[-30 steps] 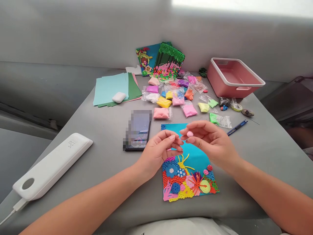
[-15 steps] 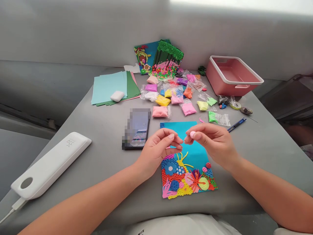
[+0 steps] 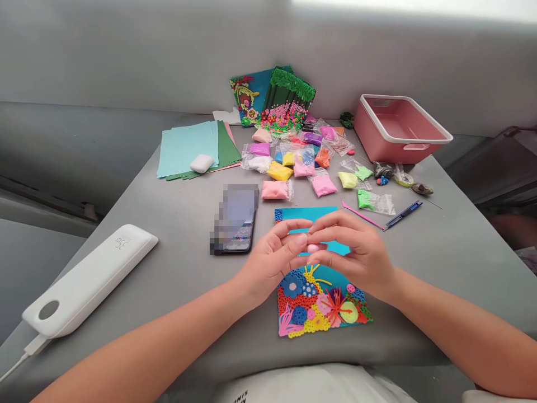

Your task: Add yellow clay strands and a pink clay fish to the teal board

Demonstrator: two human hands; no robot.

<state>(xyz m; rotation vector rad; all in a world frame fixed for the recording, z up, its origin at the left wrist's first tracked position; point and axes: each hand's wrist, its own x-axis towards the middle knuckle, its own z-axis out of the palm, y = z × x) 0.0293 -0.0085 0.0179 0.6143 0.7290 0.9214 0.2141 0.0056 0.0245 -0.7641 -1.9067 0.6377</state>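
Observation:
A small ball of pale pink clay (image 3: pixel 312 248) sits between the fingertips of both hands, above the picture board. My left hand (image 3: pixel 272 254) is closed at the ball's left side, its thumb and fingers against it. From the other side my right hand (image 3: pixel 363 249) curls its fingers and thumb around the same ball. Below them lies a blue board (image 3: pixel 300 213), its lower part covered with colourful clay flowers, dots and strands. The hands hide the board's middle. A pink stick-like tool (image 3: pixel 363 216) lies by the board's upper right.
Several bagged clay packets (image 3: pixel 323 185) spread behind the board. A phone (image 3: pixel 239 218) lies left of it, a blue cutter (image 3: pixel 403 215) right. Further out are a white device (image 3: pixel 90 280), paper sheets (image 3: pixel 188 145), a pink basket (image 3: pixel 373 137) and finished clay pictures (image 3: pixel 289 101).
My right hand has moved left and slightly down, bringing the pink clay ball from its own pinch to my left fingertips. More of the pink tool now shows.

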